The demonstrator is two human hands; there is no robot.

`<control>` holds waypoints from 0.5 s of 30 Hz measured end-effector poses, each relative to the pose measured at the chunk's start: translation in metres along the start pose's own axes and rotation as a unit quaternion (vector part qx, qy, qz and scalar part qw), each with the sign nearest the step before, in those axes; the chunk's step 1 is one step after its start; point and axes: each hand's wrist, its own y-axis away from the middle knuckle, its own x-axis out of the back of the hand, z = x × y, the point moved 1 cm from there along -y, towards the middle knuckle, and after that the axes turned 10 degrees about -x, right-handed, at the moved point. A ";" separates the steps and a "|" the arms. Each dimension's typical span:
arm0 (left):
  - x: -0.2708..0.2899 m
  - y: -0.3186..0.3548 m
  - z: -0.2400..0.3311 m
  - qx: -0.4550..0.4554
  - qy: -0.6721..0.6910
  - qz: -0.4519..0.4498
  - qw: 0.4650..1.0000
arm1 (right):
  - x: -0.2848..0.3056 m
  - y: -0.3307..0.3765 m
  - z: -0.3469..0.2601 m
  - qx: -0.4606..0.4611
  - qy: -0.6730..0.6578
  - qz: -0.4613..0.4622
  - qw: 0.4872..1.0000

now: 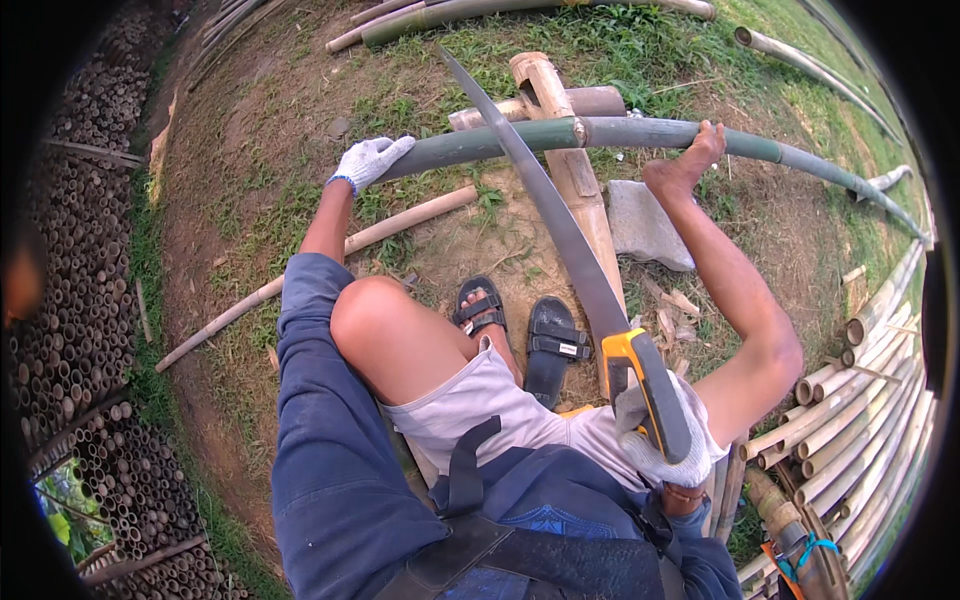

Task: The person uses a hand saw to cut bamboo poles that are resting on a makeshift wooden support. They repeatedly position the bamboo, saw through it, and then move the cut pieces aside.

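My left hand point(368, 163), in a white knit glove with a blue cuff, grips the left end of a green bamboo pole point(460, 148). The pole lies crosswise over a notched bamboo support point(572, 178) and runs far to the right. My bare right foot point(685, 165) rests on the pole right of the support. Close to my lap, my gloved right hand point(665, 435) is wrapped round the yellow and black handle of a handsaw point(560, 215). Its long grey blade points up and left, passing across the pole in view; whether it touches the pole I cannot tell.
A grey stone block point(645, 225) stands beside the support, near wood chips. One thin bamboo pole point(300, 280) lies at left. Cut bamboo is stacked along the left point(80, 300) and piled at right point(860, 420). An empty black sandal point(550, 350) sits by my sandalled left foot.
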 end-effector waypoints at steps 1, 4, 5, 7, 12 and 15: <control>0.000 0.004 0.004 -0.003 0.000 0.009 1.000 | -0.013 -0.022 0.001 0.033 0.034 0.008 0.999; 0.002 0.012 0.010 -0.019 -0.019 0.023 0.999 | -0.066 -0.095 0.014 0.085 0.019 0.068 0.994; 0.001 0.013 0.010 -0.024 -0.026 0.026 0.999 | -0.084 -0.116 0.022 0.028 -0.067 0.082 0.994; 0.001 0.014 0.008 -0.011 -0.025 0.023 0.999 | -0.109 -0.150 0.033 0.042 -0.087 0.096 0.991; -0.004 0.007 -0.003 -0.059 -0.042 0.069 0.995 | -0.124 -0.182 0.045 0.057 -0.055 0.088 0.993; -0.006 0.005 -0.009 -0.054 -0.074 0.054 0.994 | -0.114 -0.175 0.047 0.023 -0.034 0.077 0.996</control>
